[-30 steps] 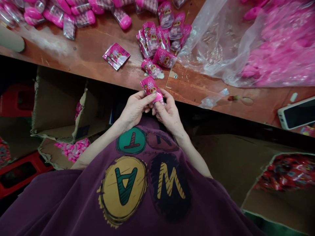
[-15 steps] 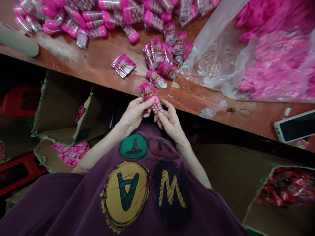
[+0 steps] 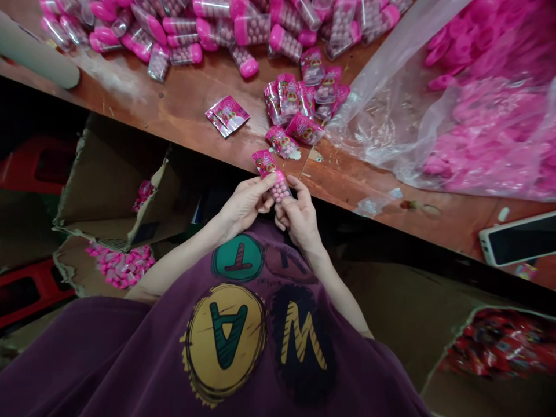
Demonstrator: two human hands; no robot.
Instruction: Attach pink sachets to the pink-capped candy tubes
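Between both hands, just off the table's edge, is a small clear container of pink candy balls (image 3: pixel 281 191) with a pink cap. A pink printed sachet (image 3: pixel 263 162) sits at its cap end. My left hand (image 3: pixel 249 202) pinches the container near the cap, thumb on top. My right hand (image 3: pixel 299 211) is closed around its lower end. Just beyond lie several candy containers in pink printed wrappers (image 3: pixel 289 98). To their left is a short stack of flat pink sachets (image 3: pixel 228 114).
Many pink-capped candy containers (image 3: pixel 252 29) are heaped at the back of the wooden table (image 3: pixel 182 113). A plastic bag of pink parts (image 3: pixel 482 133) and a phone (image 3: pixel 519 238) lie on the right. Below stand cardboard boxes, one with pink pieces (image 3: pixel 124 263), another with red packets (image 3: pixel 504 341).
The view has shifted slightly, so the table things appear a little further right. Both hands keep hold of the container, with only slight finger movement.
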